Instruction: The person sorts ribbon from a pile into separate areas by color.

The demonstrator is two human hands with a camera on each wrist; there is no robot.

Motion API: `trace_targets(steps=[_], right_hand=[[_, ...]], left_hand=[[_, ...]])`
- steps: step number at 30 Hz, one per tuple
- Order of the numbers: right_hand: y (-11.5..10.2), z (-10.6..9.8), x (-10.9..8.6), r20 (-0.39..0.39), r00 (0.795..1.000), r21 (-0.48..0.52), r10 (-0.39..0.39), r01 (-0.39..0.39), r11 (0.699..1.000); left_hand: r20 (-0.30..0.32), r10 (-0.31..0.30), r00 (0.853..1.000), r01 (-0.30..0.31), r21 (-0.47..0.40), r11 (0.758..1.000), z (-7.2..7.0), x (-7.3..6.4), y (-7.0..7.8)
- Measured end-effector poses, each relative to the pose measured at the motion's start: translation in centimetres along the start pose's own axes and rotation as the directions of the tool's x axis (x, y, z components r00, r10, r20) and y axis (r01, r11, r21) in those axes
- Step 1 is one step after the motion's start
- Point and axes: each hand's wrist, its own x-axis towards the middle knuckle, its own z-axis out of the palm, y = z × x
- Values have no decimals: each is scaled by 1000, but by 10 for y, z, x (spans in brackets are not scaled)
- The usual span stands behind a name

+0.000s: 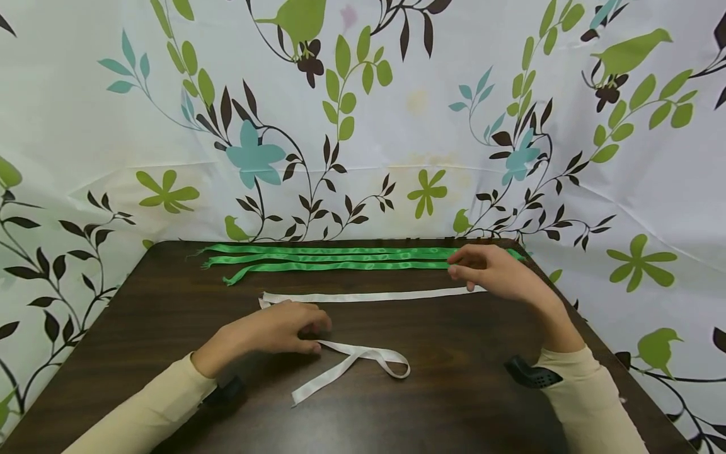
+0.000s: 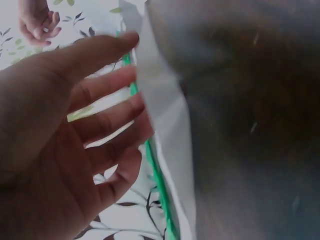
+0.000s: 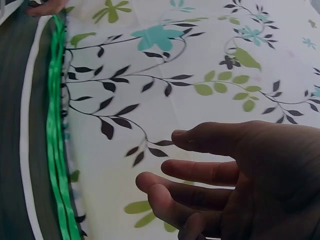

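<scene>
A loose white ribbon (image 1: 323, 379) lies looped on the table in front of my left hand (image 1: 272, 329). That hand hovers low with thumb and fingers apart, fingertips beside the ribbon's upper end; a white ribbon (image 2: 175, 150) passes next to them in the left wrist view. Behind it a second white ribbon (image 1: 368, 297) stretches straight across, its left end partly hidden by the left hand. My right hand (image 1: 496, 272) is over the right end of this straight ribbon, fingers loosely bent and holding nothing, as the right wrist view shows.
Several green ribbons (image 1: 340, 267) lie side by side along the back edge of the dark wooden table (image 1: 454, 391). A white cloth (image 1: 397, 126) with leaves, birds and flowers hangs behind and beside the table. A dark band (image 1: 533, 373) sits at the right wrist.
</scene>
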Motion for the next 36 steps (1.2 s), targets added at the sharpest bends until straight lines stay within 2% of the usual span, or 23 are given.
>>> trace_targets(steps=[3,7,11,15,18,24,27,31,36], right_hand=[[0,7,4,25,999,6,-29,29,1000],[-3,17,7,40,999,20,-28,27,999],[-8,31,11,58,998,43,-27,24,999],[-11,50,17,95,994,43,-49,45,998],[-13,63,21,125,990,29,-68,65,997],[-17,91,27,189,972,32,-137,133,991],[-22,105,28,224,958,43,-180,175,984],[-29,123,28,282,928,88,-244,228,970],[-34,143,31,287,896,148,-339,308,940]], left_hand=[[-7,7,1000,-7,37,999,5,2,1],[-27,22,999,-19,83,996,7,3,2],[-49,29,998,-25,88,996,7,2,3],[-57,20,998,-18,35,999,7,2,4],[-65,20,998,-23,-40,999,5,3,6],[-75,31,997,-45,-195,980,1,6,10],[-72,40,997,-56,-242,969,0,6,13],[-75,42,996,-62,-291,955,-1,6,18],[-81,19,997,-46,-344,938,-2,4,23]])
